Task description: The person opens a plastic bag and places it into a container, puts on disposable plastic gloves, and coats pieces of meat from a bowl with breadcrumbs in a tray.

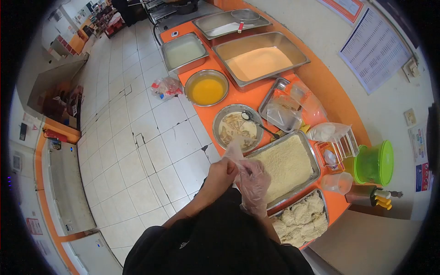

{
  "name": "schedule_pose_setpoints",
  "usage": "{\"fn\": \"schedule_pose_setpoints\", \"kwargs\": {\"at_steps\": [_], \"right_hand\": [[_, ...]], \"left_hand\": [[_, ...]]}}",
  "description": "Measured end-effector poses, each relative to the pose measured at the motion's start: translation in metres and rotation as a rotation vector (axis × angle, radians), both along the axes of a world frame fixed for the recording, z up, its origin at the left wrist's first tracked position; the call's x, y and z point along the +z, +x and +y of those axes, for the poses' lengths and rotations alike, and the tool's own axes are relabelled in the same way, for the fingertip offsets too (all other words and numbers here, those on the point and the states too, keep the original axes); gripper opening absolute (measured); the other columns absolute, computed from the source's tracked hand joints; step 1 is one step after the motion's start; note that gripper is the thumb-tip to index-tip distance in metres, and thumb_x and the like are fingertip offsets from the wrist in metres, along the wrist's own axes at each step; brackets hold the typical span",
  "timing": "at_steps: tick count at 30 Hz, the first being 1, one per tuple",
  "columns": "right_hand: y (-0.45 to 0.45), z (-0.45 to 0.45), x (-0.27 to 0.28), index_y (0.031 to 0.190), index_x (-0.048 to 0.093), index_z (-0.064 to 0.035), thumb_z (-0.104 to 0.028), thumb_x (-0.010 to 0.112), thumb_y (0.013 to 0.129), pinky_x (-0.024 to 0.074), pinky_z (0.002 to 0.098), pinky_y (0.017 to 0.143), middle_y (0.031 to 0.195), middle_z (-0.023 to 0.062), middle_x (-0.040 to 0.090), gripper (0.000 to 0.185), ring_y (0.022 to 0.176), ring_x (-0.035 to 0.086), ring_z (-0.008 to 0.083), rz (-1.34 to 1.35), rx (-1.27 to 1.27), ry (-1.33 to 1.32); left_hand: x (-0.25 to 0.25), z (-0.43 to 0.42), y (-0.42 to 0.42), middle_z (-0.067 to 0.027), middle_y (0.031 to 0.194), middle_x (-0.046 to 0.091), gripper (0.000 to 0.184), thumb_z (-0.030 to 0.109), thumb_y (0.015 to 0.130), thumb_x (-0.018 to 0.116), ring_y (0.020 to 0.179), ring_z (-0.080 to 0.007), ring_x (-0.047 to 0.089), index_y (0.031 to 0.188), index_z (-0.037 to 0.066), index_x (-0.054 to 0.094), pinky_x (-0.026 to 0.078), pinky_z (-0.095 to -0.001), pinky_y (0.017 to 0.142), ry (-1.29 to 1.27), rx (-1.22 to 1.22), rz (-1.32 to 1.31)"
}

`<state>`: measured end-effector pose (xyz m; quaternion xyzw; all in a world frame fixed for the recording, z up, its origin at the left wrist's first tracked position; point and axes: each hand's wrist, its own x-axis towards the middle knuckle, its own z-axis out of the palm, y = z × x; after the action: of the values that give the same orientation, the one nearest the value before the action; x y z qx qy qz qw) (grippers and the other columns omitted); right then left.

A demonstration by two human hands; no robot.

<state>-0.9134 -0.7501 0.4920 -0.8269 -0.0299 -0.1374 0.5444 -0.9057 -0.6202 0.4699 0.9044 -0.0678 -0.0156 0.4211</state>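
My bare left hand (222,175) is closed, pinching a clear plastic glove (234,150) whose loose end stands up above the fingers. My right hand (255,182) wears a clear plastic glove and is closed beside the left, its fingers curled at the same loose plastic. Just beyond my hands is a metal bowl (216,133) of creamy liquid with pale pieces in it and a black-handled spoon (259,123) resting across its rim. To the right of my hands lies a metal tray (316,170) of pale crumbs, with a tray of coated pieces (302,219) nearer me.
Farther along the orange table stand a bowl of yellow liquid (207,89), a pan of pale liquid (184,51) and a deep pan of orange powder (259,63). A green bucket (373,162) and knife handles (383,199) are at the right. Tiled floor (133,151) lies left.
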Motion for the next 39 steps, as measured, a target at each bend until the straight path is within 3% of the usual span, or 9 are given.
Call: {"fn": "schedule_pose_setpoints", "kwargs": {"at_steps": [2,4,10,16,29,32,35,37,39], "right_hand": [[-0.005,0.003,0.000,0.092,0.067,-0.0037,0.002,0.070,0.081,0.0506,0.0304,0.066,0.084,0.0089,0.064,0.013,0.073,0.063,0.0197,-0.017,0.022,-0.020],[-0.008,0.006,-0.002,0.092,0.067,-0.0040,0.001,0.071,0.080,0.0512,0.0320,0.066,0.084,0.0077,0.064,0.013,0.074,0.064,0.0209,0.013,0.070,0.032],[-0.009,0.016,-0.009,0.092,0.067,-0.0063,0.000,0.073,0.079,0.0530,0.0342,0.067,0.087,0.0088,0.065,0.016,0.078,0.065,0.0261,-0.114,0.208,-0.092],[-0.012,0.020,0.004,0.092,0.066,-0.0085,-0.005,0.073,0.079,0.0533,0.0363,0.067,0.088,0.0088,0.065,0.016,0.080,0.064,0.0301,-0.139,0.247,-0.204],[-0.013,0.020,0.002,0.095,0.065,-0.0083,-0.004,0.071,0.081,0.0522,0.0381,0.065,0.087,0.0094,0.062,0.016,0.076,0.063,0.0296,-0.101,0.304,-0.167],[-0.014,0.020,-0.006,0.093,0.066,-0.0079,-0.002,0.070,0.081,0.0517,0.0383,0.064,0.087,0.0095,0.062,0.014,0.075,0.062,0.0292,-0.100,0.265,-0.178],[-0.007,0.016,-0.018,0.103,0.061,-0.0104,-0.010,0.061,0.089,0.0535,0.0408,0.069,0.091,0.0129,0.061,0.014,0.083,0.063,0.0336,-0.028,0.263,-0.039],[-0.004,0.015,-0.022,0.104,0.061,-0.0082,-0.009,0.061,0.090,0.0522,0.0419,0.070,0.089,0.0139,0.060,0.014,0.082,0.062,0.0341,-0.042,0.329,-0.076],[-0.001,0.013,-0.022,0.101,0.060,-0.0066,-0.009,0.062,0.089,0.0511,0.0435,0.069,0.088,0.0146,0.059,0.012,0.080,0.061,0.0352,-0.078,0.303,-0.090]], "left_hand": [[0.003,-0.001,0.002,-0.0121,0.101,0.063,0.019,0.004,0.088,0.059,0.085,-0.0208,0.066,0.107,0.001,0.059,0.053,-0.0313,0.070,-0.026,0.072,0.358],[-0.010,-0.008,0.001,-0.0118,0.117,0.058,0.034,0.007,0.095,0.057,0.099,-0.0177,0.063,0.126,0.001,0.048,0.053,-0.0302,0.081,-0.912,0.287,0.156],[-0.017,-0.005,0.013,-0.0107,0.133,0.050,0.047,0.030,0.102,0.043,0.121,-0.0254,0.052,0.140,0.004,0.036,0.044,-0.0386,0.102,-1.730,0.151,0.512],[-0.024,-0.003,0.026,-0.0110,0.133,0.051,0.048,0.036,0.101,0.041,0.119,-0.0260,0.053,0.135,0.001,0.043,0.044,-0.0395,0.102,-1.961,0.168,0.446],[-0.026,-0.005,0.060,0.0044,0.159,0.015,0.077,0.077,0.087,0.028,0.140,-0.0336,0.024,0.150,0.033,0.023,0.025,-0.0626,0.105,-2.044,-0.357,0.227],[-0.024,-0.018,0.075,0.0060,0.161,0.010,0.075,0.076,0.089,0.028,0.143,-0.0333,0.020,0.150,0.034,0.022,0.022,-0.0625,0.107,-1.791,0.057,0.200],[-0.018,-0.025,0.097,0.0069,0.159,0.018,0.070,0.073,0.091,0.028,0.142,-0.0318,0.019,0.148,0.033,0.028,0.022,-0.0626,0.107,-0.679,0.217,-0.138],[0.014,-0.025,0.108,0.0052,0.156,0.024,0.067,0.072,0.091,0.028,0.141,-0.0303,0.020,0.146,0.034,0.033,0.019,-0.0629,0.108,-1.731,0.358,0.249],[-0.008,-0.006,0.118,0.0086,0.152,0.031,0.062,0.071,0.092,0.030,0.139,-0.0279,0.026,0.142,0.036,0.038,0.022,-0.0615,0.108,-1.844,0.067,0.209]]}}
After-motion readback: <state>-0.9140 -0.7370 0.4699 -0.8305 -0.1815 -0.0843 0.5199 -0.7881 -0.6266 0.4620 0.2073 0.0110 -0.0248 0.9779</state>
